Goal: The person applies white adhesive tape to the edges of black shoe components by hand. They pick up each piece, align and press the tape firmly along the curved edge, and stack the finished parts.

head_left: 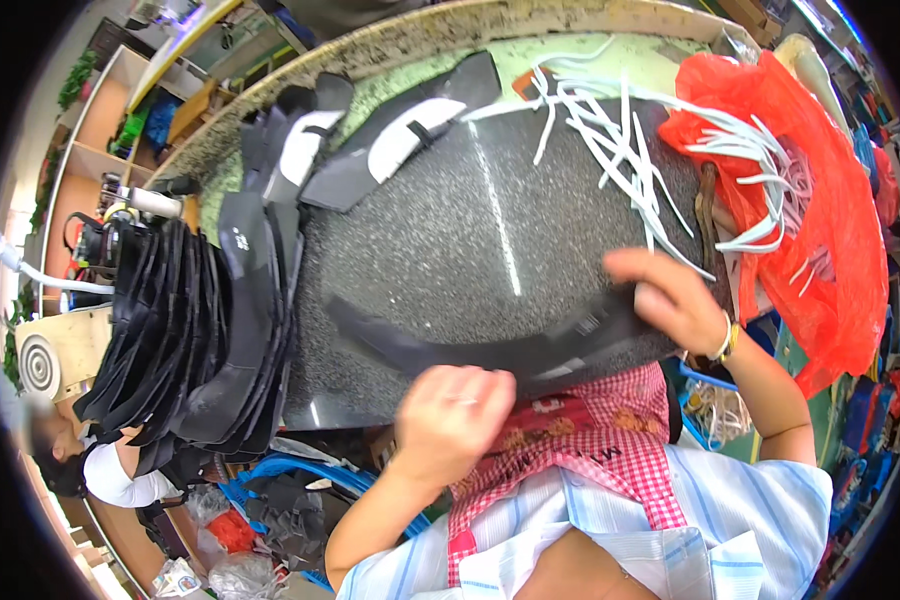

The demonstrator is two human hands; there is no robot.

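A long curved black piece of fabric-like material (490,354) lies bowed across the near part of a dark speckled stone slab (400,260). My left hand (455,415) is closed at its near edge, with the fingers curled over the middle of the piece. My right hand (670,300) is above the piece's right end, its index finger stretched out and apart from the thumb; the other fingers are partly hidden. Thin pale strips (625,150) lie loose on the slab beyond my right hand.
Stacks of curved black pieces (240,300) hang along the slab's left side. Two black pieces with white patches (410,140) lie at the far left. A red plastic bag (830,250) with more strips stands at right. Another person (120,470) is at lower left, near a blue basket (270,470).
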